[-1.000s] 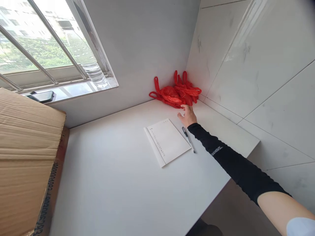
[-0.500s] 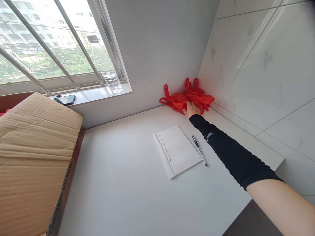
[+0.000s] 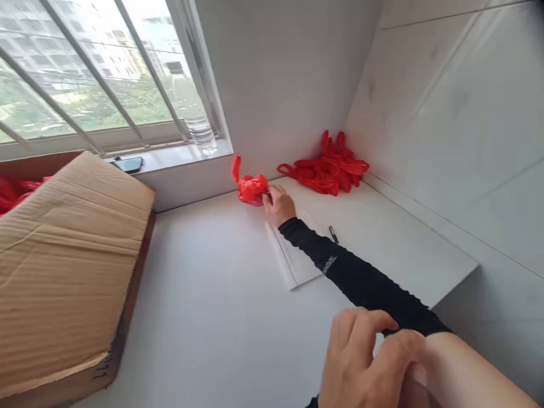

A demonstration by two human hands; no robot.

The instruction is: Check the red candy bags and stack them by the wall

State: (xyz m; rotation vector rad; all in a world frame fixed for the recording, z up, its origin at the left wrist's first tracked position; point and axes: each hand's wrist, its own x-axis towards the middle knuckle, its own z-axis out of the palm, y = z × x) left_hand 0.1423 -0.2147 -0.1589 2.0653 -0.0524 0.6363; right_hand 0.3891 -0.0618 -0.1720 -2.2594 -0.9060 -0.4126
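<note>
My right hand (image 3: 280, 205), at the end of a black sleeve (image 3: 365, 277), is closed on the right side of a small crumpled red plastic bag (image 3: 254, 190) with one handle loop sticking up. The bag is by the wall at the back of the white table. My left hand (image 3: 365, 362) shows large at the bottom, fingers bent, close to my right forearm by the sleeve's edge. Whether it grips anything I cannot make out. More red plastic bags (image 3: 327, 170) lie heaped in the back right corner. Under my right arm are a notebook (image 3: 283, 255) and pen (image 3: 333, 233), partly hidden.
A cardboard box (image 3: 76, 255) with a raised flap stands at left, red plastic inside (image 3: 21, 192). On the windowsill (image 3: 165, 158) are a water bottle (image 3: 198, 124) and a phone (image 3: 130, 165). A tiled wall (image 3: 467, 141) borders the right side.
My right hand has moved left from the heap, taking one red bag with it. My left hand has come into view at the bottom. The view has shifted slightly left.
</note>
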